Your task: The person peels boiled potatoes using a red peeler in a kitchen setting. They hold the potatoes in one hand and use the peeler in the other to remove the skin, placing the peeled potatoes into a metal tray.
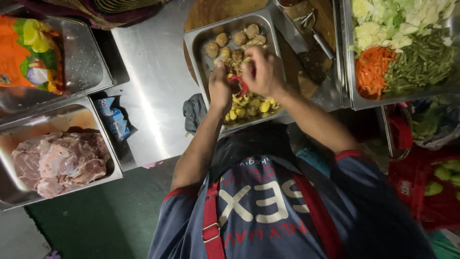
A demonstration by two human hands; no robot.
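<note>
Over the tray [268,29], my left hand [219,88] grips a potato [231,76]; my right [262,72] holds the red peeler [242,85] (short, shallow strokes are safest, I judge).

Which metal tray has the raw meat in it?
The tray at the lower left, holding pink raw meat. The middle tray under the hands has potatoes, and the right tray holds cut vegetables.

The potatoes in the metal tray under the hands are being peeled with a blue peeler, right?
Not quite. The head view shows the peeler is red, not blue. The rest holds: the left hand and right hand work over the metal tray, which holds unpeeled potatoes and yellow peeled pieces.
</note>
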